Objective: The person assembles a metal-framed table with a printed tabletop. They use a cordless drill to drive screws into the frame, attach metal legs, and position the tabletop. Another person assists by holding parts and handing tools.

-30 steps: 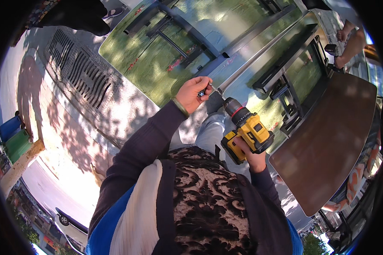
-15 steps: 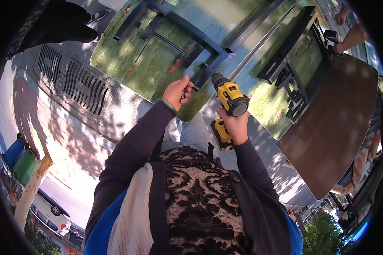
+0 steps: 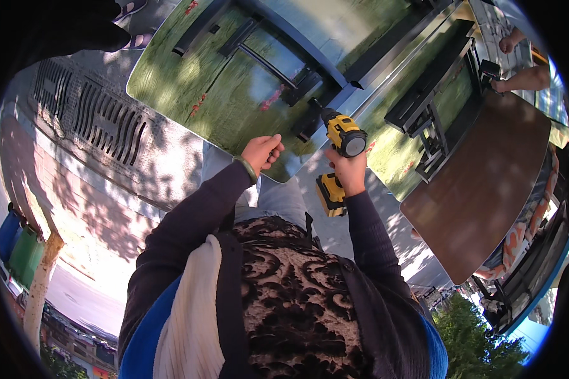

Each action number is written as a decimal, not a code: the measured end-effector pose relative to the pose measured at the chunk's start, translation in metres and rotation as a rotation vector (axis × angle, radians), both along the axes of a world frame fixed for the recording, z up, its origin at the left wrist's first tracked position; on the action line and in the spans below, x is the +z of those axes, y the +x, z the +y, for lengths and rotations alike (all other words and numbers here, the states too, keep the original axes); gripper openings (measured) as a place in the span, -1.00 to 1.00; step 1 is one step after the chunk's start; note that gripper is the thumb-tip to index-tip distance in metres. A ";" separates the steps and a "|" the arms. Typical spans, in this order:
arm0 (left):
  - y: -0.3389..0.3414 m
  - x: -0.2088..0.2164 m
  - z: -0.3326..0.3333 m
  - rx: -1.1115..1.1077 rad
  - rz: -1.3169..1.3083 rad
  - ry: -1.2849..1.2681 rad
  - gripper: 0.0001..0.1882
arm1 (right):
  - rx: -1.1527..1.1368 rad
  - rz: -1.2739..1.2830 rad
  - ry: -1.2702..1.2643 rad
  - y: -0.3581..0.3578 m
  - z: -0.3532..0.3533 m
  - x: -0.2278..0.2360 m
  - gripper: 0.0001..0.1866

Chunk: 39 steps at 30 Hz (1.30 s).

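My right hand (image 3: 351, 172) grips a yellow and black cordless drill (image 3: 346, 134) by its handle, with the battery hanging below. The drill's chuck points away from me, beside the end of a dark metal frame (image 3: 310, 121) on a tabletop panel. To the left, my left hand (image 3: 261, 154) is closed over the panel's near corner, thumb and fingers pressed together. Whatever lies in those fingers is hidden. The panel (image 3: 234, 120) carries a glossy green and blue landscape print with red flowers, and dark folding leg parts lie across it.
A second printed panel (image 3: 389, 161) with a folding frame (image 3: 433, 114) adjoins on the right, next to a brown tabletop (image 3: 480, 189). Another person's hands (image 3: 518, 81) are at the far right. A dark-clothed person stands at upper left, near a drain grate (image 3: 107, 129).
My left hand has drawn back from the metal frame's end, and the small metallic bits seen in its fingers no longer show. The drill stays in my right hand, beside the frame.
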<state>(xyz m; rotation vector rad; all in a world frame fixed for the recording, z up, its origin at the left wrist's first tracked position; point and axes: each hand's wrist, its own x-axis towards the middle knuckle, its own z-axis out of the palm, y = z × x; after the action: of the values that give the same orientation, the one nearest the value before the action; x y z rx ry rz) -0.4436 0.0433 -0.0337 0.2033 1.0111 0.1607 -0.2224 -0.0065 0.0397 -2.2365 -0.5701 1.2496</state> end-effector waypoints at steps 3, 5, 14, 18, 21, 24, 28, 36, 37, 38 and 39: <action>-0.003 -0.002 0.003 0.021 0.023 -0.007 -0.66 | -0.020 0.020 0.021 -0.001 0.004 0.001 -0.69; -0.004 -0.002 0.004 0.034 0.022 -0.010 -0.67 | -0.018 0.023 0.011 0.000 0.007 0.004 -0.71; -0.001 0.001 0.006 0.057 0.024 -0.009 -0.70 | 0.051 0.030 0.017 0.007 0.013 0.003 -0.78; 0.002 0.004 0.007 0.082 -0.105 -0.048 -0.80 | 0.146 0.004 -0.070 0.014 0.032 0.010 -0.73; 0.007 0.007 0.008 0.066 -0.189 -0.014 -0.81 | 0.184 0.029 -0.082 0.018 0.048 0.016 -0.73; 0.013 0.012 0.011 0.059 -0.204 0.023 -0.81 | 0.231 0.013 -0.109 0.020 0.055 0.020 -0.72; 0.014 0.011 0.015 0.041 -0.232 0.049 -0.81 | 0.235 0.019 -0.104 0.023 0.057 0.018 -0.71; 0.009 0.005 0.027 0.102 -0.282 0.107 -0.81 | 0.277 -0.009 -0.184 0.022 0.060 0.016 -0.72; 0.008 0.005 0.028 0.105 -0.276 0.109 -0.80 | 0.299 -0.025 -0.213 0.023 0.060 0.015 -0.72; 0.006 0.005 0.028 0.108 -0.270 0.110 -0.80 | 0.350 -0.074 -0.182 0.023 0.059 0.011 -0.70; 0.006 0.005 0.029 0.110 -0.265 0.111 -0.80 | 0.400 -0.123 -0.151 0.024 0.057 0.006 -0.69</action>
<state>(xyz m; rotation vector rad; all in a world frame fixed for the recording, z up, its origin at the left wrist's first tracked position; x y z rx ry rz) -0.4381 0.0721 -0.0283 0.2212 0.7500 0.3360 -0.1987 0.0501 0.0458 -2.4151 -1.0425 1.3877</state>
